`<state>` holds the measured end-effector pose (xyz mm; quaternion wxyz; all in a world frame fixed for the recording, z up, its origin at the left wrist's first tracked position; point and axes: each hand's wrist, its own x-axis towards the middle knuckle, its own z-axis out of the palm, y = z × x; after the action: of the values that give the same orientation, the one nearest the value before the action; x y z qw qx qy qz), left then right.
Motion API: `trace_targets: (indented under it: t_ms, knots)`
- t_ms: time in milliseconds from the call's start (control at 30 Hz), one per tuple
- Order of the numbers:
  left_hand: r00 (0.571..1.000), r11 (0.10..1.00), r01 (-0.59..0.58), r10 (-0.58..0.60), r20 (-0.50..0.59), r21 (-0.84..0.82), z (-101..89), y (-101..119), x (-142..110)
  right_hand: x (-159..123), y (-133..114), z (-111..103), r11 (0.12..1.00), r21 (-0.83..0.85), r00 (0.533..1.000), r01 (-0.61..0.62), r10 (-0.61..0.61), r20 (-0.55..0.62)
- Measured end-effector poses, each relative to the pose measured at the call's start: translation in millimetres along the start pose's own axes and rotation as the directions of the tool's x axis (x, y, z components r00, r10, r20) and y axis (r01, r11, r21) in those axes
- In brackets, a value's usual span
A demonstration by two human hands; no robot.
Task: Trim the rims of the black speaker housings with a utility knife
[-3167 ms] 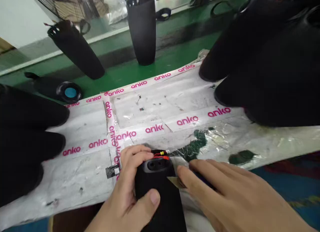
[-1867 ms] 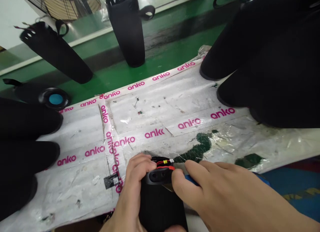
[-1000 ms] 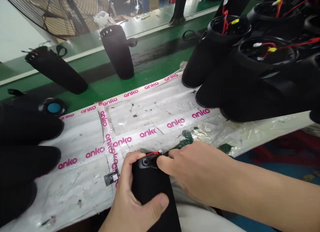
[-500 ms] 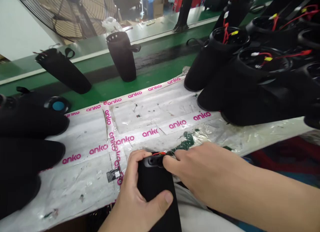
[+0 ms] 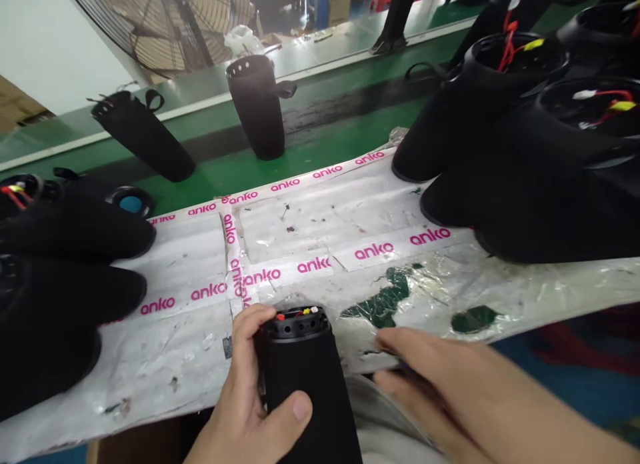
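My left hand (image 5: 250,404) is wrapped round a black fabric-covered speaker body (image 5: 305,384) at the near table edge. The body stands tilted towards me. Red and yellow wire ends (image 5: 297,311) show in its perforated open top. My right hand (image 5: 450,397) lies just right of the body, apart from it, over the taped white table cover (image 5: 320,217). Its fingers are pressed together and point left. A thin dark thing shows between them, but I cannot make out what it is.
Several black speaker bodies (image 5: 525,157) with wires in their open tops crowd the right. Others lie stacked at the left (image 5: 70,264). Two stand on the green conveyor belt (image 5: 255,107) behind. A small black part (image 5: 227,347) lies left of my hand. A big fan (image 5: 165,17) stands beyond.
My right hand has drawn back from the top of the speaker body to its right. My left hand has turned the body, so its perforated rim and the wire ends now show.
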<state>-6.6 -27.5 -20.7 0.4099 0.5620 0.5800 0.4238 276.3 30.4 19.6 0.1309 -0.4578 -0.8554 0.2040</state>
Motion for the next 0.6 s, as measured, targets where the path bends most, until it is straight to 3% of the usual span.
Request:
trace_targets:
  t_ms: [33, 67, 133, 200, 267, 400, 500, 600]
  knots:
    - [0.999, 1.000, 0.011, -0.011, -0.041, 0.012, 1.5, 4, -4, 7, -12, 14, 0.970, 0.224, 0.994, -0.090, 0.073, 0.086]
    - [0.997, 0.999, 0.022, -0.020, -0.075, 0.024, 3.4, 8, -9, 12, -22, 26, 0.882, 0.427, 0.975, -0.198, 0.131, 0.181]
    - [0.995, 0.998, 0.056, -0.053, -0.085, 0.026, 7.7, 16, -14, 17, -38, 43, 0.598, 0.706, 0.923, -0.379, 0.186, 0.337]
    - [0.994, 0.994, 0.101, -0.103, -0.047, -0.048, 12.4, 22, -14, 13, -47, 52, 0.355, 0.829, 0.899, -0.432, 0.237, 0.368]
    - [0.995, 0.985, 0.096, -0.096, 0.008, -0.144, 17.5, 23, -9, 3, -51, 54, 0.240, 0.878, 0.884, -0.415, 0.334, 0.327]
    - [0.999, 0.990, 0.012, -0.004, 0.051, -0.140, 24.5, 14, 10, -11, -51, 50, 0.245, 0.883, 0.840, -0.401, 0.483, 0.247]
    - [0.996, 0.996, -0.011, 0.019, 0.089, -0.093, 21.5, 8, 19, -11, -49, 49, 0.306, 0.867, 0.849, -0.394, 0.482, 0.216]
    - [0.970, 0.983, -0.179, 0.169, 0.175, 0.044, 13.5, 9, 23, -10, -46, 47, 0.388, 0.837, 0.870, -0.385, 0.455, 0.189]
